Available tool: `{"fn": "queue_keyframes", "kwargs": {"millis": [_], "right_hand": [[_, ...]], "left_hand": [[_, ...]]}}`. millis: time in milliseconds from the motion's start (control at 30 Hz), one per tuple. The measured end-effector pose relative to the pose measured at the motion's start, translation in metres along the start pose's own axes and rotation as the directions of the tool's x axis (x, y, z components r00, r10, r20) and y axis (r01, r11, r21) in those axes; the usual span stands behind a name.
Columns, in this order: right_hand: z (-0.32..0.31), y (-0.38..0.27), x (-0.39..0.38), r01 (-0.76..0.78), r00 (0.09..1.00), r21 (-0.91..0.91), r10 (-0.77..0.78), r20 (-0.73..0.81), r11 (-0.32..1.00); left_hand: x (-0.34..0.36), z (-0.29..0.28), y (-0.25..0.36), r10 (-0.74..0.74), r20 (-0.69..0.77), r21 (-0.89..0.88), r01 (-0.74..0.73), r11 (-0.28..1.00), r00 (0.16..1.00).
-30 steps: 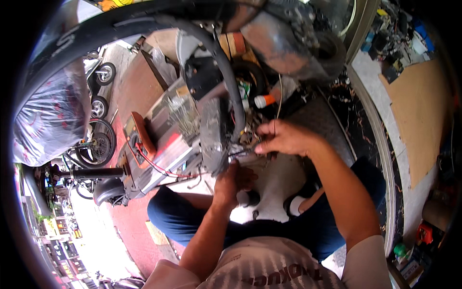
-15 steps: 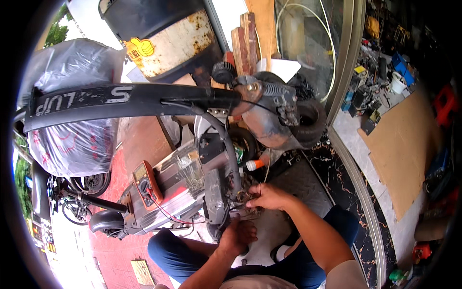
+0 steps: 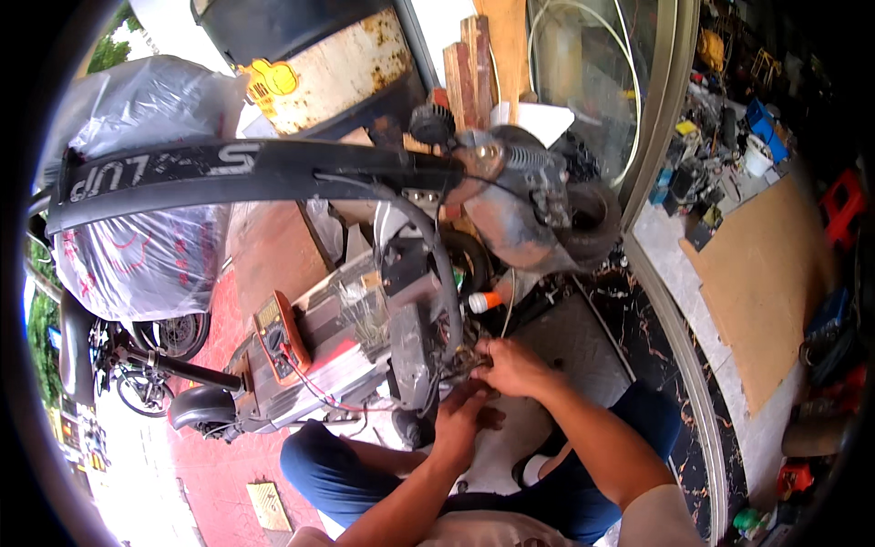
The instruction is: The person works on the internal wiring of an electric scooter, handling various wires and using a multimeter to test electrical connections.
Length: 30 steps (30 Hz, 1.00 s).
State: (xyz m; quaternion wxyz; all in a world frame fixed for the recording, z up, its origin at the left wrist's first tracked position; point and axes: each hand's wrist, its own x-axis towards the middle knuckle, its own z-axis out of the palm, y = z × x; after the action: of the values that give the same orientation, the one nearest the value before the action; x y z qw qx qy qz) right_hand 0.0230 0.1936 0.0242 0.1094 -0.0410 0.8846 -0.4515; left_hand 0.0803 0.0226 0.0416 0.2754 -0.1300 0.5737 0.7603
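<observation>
Curling beside wires (image 3: 458,363) at six o'clock, the right hand (image 3: 512,366) and left hand (image 3: 463,417) hide any pinch from view; white lettering (image 3: 235,164) marks a black tube (image 3: 319,169) at ten; a white tub (image 3: 756,158) sits at two.

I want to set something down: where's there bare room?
Bare: the dark metal plate between the right hand and the marble strip; the cardboard beyond the door track; the red paving between the small wheel and the tan square. Crowded: the wiring by the left hand and dark casing.
</observation>
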Motion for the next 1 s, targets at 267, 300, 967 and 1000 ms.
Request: {"fn": "queue_keyframes", "kwargs": {"millis": [267,300,967,1000], "right_hand": [[-0.014,0.023,0.003,-0.016,0.999,0.182,0.021,-0.026,0.983],[-0.019,0.026,0.005,0.014,0.999,0.219,-0.005,-0.043,0.976],[-0.047,0.015,-0.012,0.146,0.982,0.082,-0.135,-0.129,0.986],[-0.051,0.011,-0.013,0.101,0.991,0.163,-0.086,-0.100,0.981]], "left_hand": [[0.041,-0.003,-0.004,-0.188,0.108,-0.187,0.206,0.961,0.976],[0.042,-0.006,-0.002,-0.204,0.113,-0.191,0.223,0.956,0.972],[0.043,-0.009,0.020,0.029,-0.106,-0.400,-0.069,0.914,0.994],[0.046,-0.006,0.021,0.019,-0.103,-0.436,-0.062,0.898,0.995]]}}
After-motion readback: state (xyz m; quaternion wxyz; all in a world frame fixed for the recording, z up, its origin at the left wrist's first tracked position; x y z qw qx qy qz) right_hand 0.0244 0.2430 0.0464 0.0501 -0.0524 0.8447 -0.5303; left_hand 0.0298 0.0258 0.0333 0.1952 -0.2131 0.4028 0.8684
